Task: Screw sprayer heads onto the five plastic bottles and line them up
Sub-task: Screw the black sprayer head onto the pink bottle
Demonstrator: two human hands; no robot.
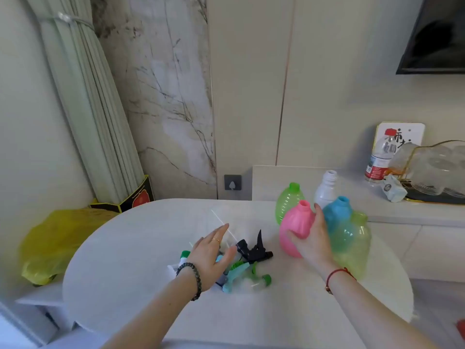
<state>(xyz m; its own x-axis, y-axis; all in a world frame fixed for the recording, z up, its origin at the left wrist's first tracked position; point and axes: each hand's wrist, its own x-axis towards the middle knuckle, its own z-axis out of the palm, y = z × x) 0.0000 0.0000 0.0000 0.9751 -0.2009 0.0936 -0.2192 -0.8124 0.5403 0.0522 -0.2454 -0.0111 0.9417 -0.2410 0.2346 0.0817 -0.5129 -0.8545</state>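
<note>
While the right hand (310, 241) wraps around the side of the pink bottle (297, 229), thumb on the near face and fingers curled behind it, the bottle leans slightly toward the left of the view with its base on the white oval table (125, 285). Its neck is bare, without a sprayer. The left hand (214, 255) hovers flat and spread, palm down, over a heap of loose sprayer heads (241, 269) lying near the middle of the table; the fingers are extended and grasp nothing. A black sprayer head (254, 249) lies at the far right edge of the heap, just beside the fingertips; green, teal and white heads lie beneath and beside the palm. Thin clear dip tubes (221, 220) extend from the heap toward the far edge of the table.

Four further uncapped bottles stand clustered at the right: a green translucent bottle (288, 201) behind the pink one, a white bottle (325, 188) farther back, a blue bottle (337, 214) just behind the right hand, and a yellow-green translucent bottle (352, 244) to its right, touching the wrist. A beaded bracelet (193, 273) circles the left wrist and a red cord (337, 273) the right.
</note>
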